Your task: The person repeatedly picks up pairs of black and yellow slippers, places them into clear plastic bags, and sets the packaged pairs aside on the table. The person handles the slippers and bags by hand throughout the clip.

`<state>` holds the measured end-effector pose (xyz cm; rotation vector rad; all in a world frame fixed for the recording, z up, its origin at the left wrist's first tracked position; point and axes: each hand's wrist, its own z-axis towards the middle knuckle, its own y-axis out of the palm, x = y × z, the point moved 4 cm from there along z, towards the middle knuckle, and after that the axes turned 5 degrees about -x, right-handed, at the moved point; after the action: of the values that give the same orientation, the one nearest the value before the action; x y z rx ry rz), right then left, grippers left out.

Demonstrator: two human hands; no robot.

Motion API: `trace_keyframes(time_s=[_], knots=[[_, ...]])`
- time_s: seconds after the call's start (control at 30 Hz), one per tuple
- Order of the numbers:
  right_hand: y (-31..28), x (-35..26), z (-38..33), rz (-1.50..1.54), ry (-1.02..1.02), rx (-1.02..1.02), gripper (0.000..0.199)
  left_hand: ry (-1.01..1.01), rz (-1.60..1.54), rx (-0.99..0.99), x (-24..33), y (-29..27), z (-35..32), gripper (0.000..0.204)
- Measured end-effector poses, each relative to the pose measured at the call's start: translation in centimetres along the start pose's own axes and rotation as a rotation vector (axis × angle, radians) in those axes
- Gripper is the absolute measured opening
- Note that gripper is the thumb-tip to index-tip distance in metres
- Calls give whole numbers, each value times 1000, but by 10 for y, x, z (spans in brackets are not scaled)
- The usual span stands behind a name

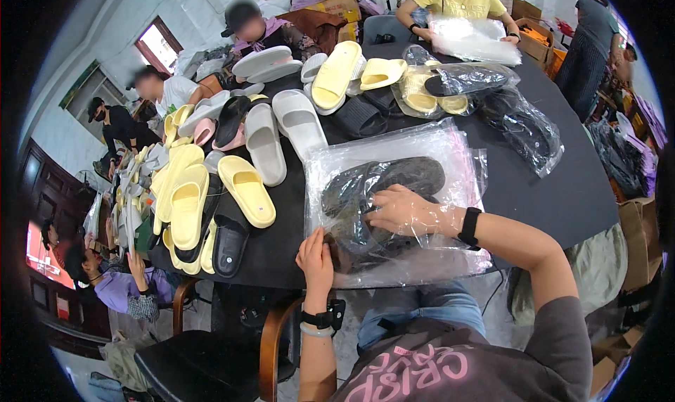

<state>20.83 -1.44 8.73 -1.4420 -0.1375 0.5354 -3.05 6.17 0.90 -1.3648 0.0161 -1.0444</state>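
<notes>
A pair of black slippers [416, 175] lies in a clear plastic bag [422, 265] on the table in front of me. My right hand [399, 211] reaches in under the film, which wraps around its wrist. Its bent fingers press onto the slippers and hide part of them. At the bag's lower left edge, my left hand [315, 261] pinches the film with its fingers drawn together. A stack of flat clear bags [457, 145] with a pinkish edge lies underneath.
Loose yellow slippers [246, 189], grey slippers [264, 143] and black ones [230, 246] crowd the dark table [583, 191] on the left. Bagged black slippers [527, 124] lie at the far right. Across the table, a person in yellow [457, 1] handles clear bags. A wooden-armed chair [271, 346] stands at lower left.
</notes>
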Motion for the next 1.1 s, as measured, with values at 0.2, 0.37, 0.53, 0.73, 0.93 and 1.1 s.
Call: trace_keyframes(time_s=[0.2,0.37,0.53,0.73,0.93,1.1], knots=[[-13,3,-36,90,-6,-21,31,-68,31,-21,7,5,-4,41],[-37,18,-86,80,131,0,31,-94,97,-60,9,6,-7,46],[-54,38,-158,210,337,73,30,-96,122,-69,11,4,-5,53],[-80,35,-245,267,696,347,30,-41,169,-128,18,-12,-5,58],[-91,6,-320,237,987,840,40,-9,371,-79,45,-30,-14,66],[-96,-59,-308,489,1107,1203,44,196,456,-64,78,-30,-16,60]])
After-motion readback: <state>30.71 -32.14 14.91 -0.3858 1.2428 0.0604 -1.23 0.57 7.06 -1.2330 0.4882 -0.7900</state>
